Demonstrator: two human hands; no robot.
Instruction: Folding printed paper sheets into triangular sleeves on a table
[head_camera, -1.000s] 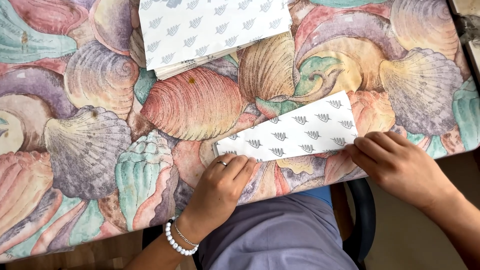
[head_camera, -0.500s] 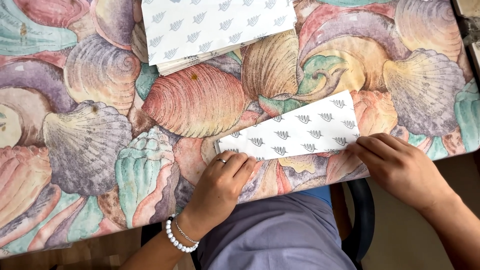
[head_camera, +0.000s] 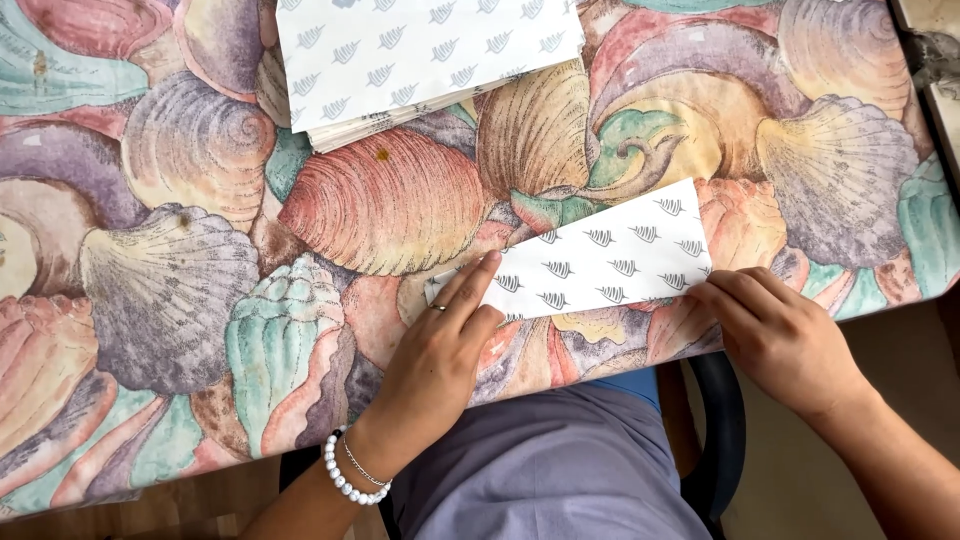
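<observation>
A folded white paper strip printed with small grey leaf marks (head_camera: 600, 262) lies slanted near the worktop's (head_camera: 200, 300) front edge. The left hand (head_camera: 435, 365) presses its left end with flat, extended fingers (head_camera: 478, 285); the right hand (head_camera: 775, 335), fingers curled, pins its lower right corner. Farther back lies a stack of matching white sheets (head_camera: 420, 50), well apart, with bare shell-patterned cloth between.

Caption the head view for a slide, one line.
Left hand and right hand press a folded patterned paper flat on a seashell-print tablecloth, near a paper stack.
</observation>
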